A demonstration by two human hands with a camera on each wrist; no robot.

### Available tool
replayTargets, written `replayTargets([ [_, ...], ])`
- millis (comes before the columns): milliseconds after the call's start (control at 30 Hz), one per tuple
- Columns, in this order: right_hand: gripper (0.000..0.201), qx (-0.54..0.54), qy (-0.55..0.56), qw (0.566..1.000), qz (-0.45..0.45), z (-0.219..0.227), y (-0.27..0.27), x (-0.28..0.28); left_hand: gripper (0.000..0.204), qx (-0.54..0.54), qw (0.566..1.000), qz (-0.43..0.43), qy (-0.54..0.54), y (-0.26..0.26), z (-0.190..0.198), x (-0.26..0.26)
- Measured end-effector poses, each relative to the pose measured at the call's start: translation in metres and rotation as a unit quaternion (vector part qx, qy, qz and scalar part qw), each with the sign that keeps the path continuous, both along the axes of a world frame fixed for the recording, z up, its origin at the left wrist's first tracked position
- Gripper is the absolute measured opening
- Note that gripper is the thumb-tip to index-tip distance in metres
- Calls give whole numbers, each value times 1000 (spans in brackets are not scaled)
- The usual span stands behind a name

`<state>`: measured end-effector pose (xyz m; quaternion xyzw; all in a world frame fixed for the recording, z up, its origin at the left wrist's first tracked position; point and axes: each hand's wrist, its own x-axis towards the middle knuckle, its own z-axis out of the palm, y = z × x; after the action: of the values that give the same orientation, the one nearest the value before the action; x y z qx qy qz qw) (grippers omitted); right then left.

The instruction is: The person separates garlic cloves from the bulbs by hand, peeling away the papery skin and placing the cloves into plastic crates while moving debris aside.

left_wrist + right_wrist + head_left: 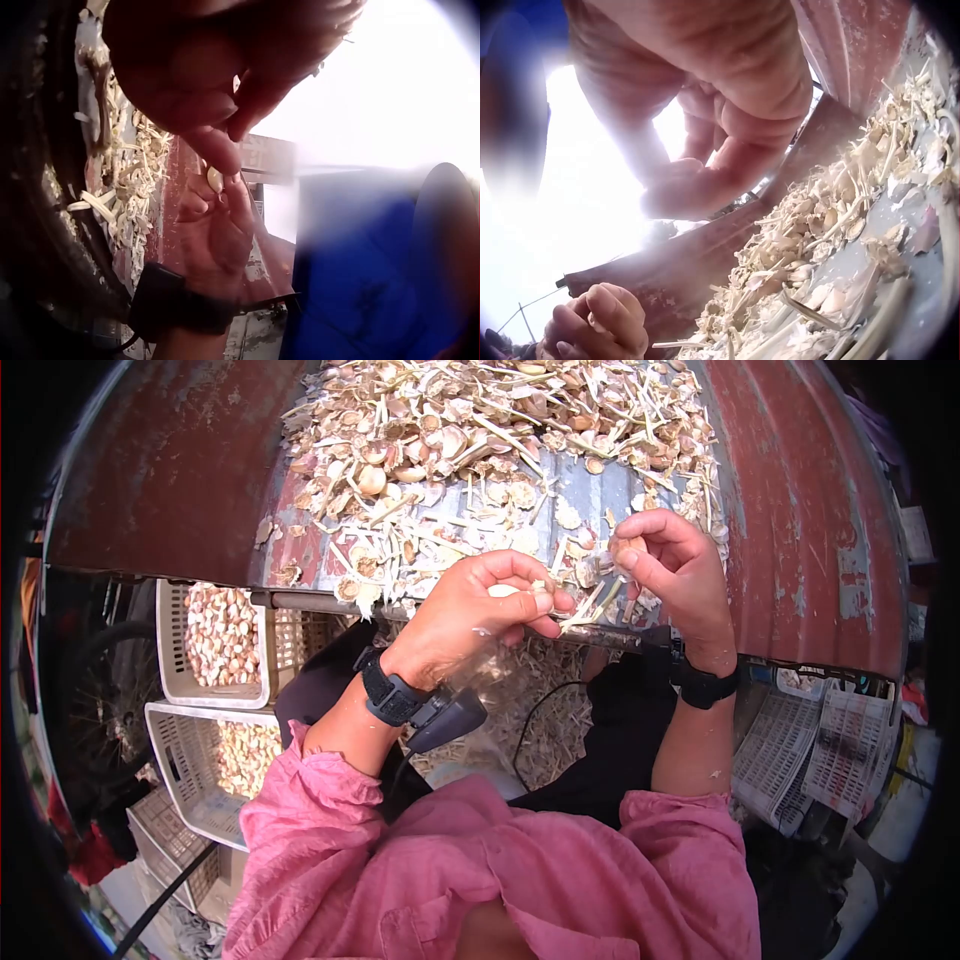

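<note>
My left hand [470, 610] is over the near edge of the metal sheet, its fingers and thumb curled round a pale garlic clove [503, 591]. To its right, my right hand [680, 565] is raised just above the sheet, thumb and fingertips brought together. In the left wrist view a pale garlic clove [215, 180] shows between the right hand's fingers. Dry garlic skins and stalks [430, 450] lie heaped on the sheet [590, 495] beyond both hands, with loose bits scattered near the fingers.
At the left stands a white crate [265, 660] of pinkish garlic cloves, and below it another crate [190, 800] of paler cloves. Plastic crates [850, 740] stand at the right. Dry scraps [560, 710] cover the ground between the person's legs. Red corrugated metal [810, 510] flanks the heap.
</note>
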<state>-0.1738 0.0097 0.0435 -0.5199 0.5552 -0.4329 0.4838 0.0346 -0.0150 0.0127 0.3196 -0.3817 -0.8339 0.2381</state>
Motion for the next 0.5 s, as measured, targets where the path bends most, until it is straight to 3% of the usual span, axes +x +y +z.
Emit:
replayTargets([
  [33, 19, -3, -2, 1000, 3, 0, -3, -4, 21, -3, 1000, 3, -2, 0, -1, 2],
  [100, 20, 54, -53, 992, -104, 0, -8, -13, 26, 85, 992, 33, 83, 1, 5, 3],
  [233, 24, 73, -105, 989, -78, -1, -9, 4, 32, 195, 950, 47, 239, 7, 3, 0],
  [300, 23, 74, -110, 989, -59, -4, -11, 7, 11, 181, 944, 50, 272, 11, 9, -2],
  [367, 23, 74, -81, 992, -65, -5, -11, 10, 12, 196, 949, 45, 243, 14, 18, -3],
  [400, 23, 61, -98, 991, -63, -11, -13, 10, 11, 197, 949, 91, 230, 13, 14, -6],
  [467, 20, 14, -5, 996, -85, -19, -15, -1, 9, 177, 948, 170, 202, 7, -6, -15],
  [500, 20, -9, 32, 994, -103, -22, -15, -9, 11, 154, 955, 217, 133, 5, -9, -16],
])
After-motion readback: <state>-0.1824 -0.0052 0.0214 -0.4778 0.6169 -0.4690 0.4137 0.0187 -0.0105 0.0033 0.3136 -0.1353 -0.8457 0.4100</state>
